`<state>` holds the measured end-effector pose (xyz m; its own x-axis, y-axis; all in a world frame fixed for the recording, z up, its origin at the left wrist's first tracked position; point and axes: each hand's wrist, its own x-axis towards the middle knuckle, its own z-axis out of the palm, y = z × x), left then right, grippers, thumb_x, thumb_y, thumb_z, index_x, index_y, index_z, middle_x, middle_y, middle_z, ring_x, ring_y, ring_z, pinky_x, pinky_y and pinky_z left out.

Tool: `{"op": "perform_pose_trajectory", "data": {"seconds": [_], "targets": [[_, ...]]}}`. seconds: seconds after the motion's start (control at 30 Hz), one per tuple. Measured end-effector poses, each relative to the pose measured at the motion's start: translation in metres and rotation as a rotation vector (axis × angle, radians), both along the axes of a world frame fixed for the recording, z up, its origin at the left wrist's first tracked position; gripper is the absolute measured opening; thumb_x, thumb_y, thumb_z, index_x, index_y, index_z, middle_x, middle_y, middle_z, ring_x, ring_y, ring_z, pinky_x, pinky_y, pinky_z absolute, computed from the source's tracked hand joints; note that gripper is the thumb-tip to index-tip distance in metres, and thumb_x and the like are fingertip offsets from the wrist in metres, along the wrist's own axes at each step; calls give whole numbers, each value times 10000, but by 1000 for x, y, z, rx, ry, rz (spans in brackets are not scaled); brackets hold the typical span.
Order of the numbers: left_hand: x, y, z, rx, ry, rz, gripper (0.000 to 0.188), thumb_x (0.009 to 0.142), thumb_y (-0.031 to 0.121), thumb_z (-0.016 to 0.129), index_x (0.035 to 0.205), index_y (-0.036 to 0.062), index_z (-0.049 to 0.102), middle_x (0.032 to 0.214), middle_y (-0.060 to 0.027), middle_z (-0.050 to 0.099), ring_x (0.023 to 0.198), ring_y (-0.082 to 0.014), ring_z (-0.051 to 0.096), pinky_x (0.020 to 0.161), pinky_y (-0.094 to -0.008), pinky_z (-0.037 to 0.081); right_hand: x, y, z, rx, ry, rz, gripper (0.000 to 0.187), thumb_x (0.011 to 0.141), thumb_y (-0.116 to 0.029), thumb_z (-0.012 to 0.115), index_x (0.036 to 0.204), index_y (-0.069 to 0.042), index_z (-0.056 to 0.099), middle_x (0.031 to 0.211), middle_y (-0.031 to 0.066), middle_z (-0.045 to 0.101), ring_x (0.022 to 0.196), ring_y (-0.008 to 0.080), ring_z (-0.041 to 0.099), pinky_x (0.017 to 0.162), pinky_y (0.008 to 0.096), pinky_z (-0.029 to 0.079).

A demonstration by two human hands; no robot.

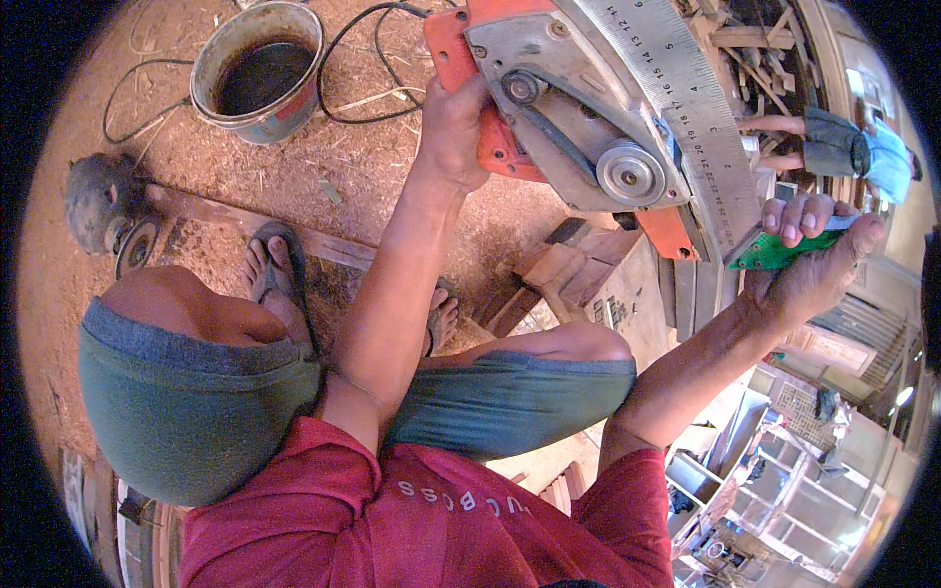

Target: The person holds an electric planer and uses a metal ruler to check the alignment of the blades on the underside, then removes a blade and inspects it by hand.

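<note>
My left hand (456, 132) is closed round the orange handle of an electric planer (578, 108), raised in front of me on its side. Its cover is off, so the black drive belt and the silver pulley show. Fingers curled, my right hand (814, 240) grips the green handle of a try square (779, 252). The square's steel blade (691, 108) stretches along the planer's sole and appears to lie against it; its far end runs out of the picture.
A bucket of dark liquid (257, 78) stands on the sawdust-covered floor, beside a black cord (328, 93). Near my feet are a grinder (106, 204) with a disc and a wooden plank (265, 218). Wood pieces (569, 265) lie below the planer. Another person (853, 147) stands at the right.
</note>
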<state>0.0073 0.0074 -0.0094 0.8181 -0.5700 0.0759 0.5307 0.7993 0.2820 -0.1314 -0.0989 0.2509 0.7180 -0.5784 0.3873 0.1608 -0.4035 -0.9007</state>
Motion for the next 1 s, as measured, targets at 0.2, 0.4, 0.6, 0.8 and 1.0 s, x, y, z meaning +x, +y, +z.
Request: {"op": "perform_pose_trajectory", "data": {"seconds": [0.2, 0.4, 0.6, 0.8, 1.0], "targets": [[0, -2, -2, -12, 74, 4, 352, 942, 177, 591, 1266, 41, 580, 1163, -88, 684, 1025, -227, 689, 886, -387, 579, 5, -7, -3, -51, -18, -120, 555, 986, -596, 500, 775, -83, 469, 613, 22, 469, 492, 156, 467, 448, 335, 446], [-1, 1, 7, -6, 86, -2, 346, 940, 165, 590, 1265, 47, 579, 1157, -83, 684, 1014, -222, 688, 875, -384, 579, 3, -2, -3, 16, 18, -30, 451, 994, -544, 512, 925, -100, 472, 636, -7, 465, 549, 99, 465, 545, 289, 422], [-3, 2, 13, -44, 142, 33, 251, 941, 117, 577, 1172, 39, 634, 1056, -60, 707, 919, -177, 709, 792, -342, 596, 4, -7, -4, -37, 9, -64, 440, 1005, -538, 499, 931, -105, 471, 638, -7, 472, 544, 98, 468, 539, 285, 419], [-2, 3, 12, -11, 136, 37, 242, 945, 123, 576, 1163, 38, 636, 1051, -60, 707, 918, -175, 709, 791, -340, 596, 5, -6, -3, -25, 13, -38, 418, 1007, -537, 495, 947, -124, 489, 645, -8, 475, 543, 98, 470, 528, 284, 427], [-3, 4, 15, 20, 136, 41, 240, 941, 124, 579, 1156, 36, 636, 1047, -60, 707, 904, -171, 709, 785, -329, 593, 3, -8, -6, -21, -6, -75, 367, 1004, -529, 507, 962, -164, 513, 661, -12, 476, 544, 103, 468, 526, 283, 430]]}}
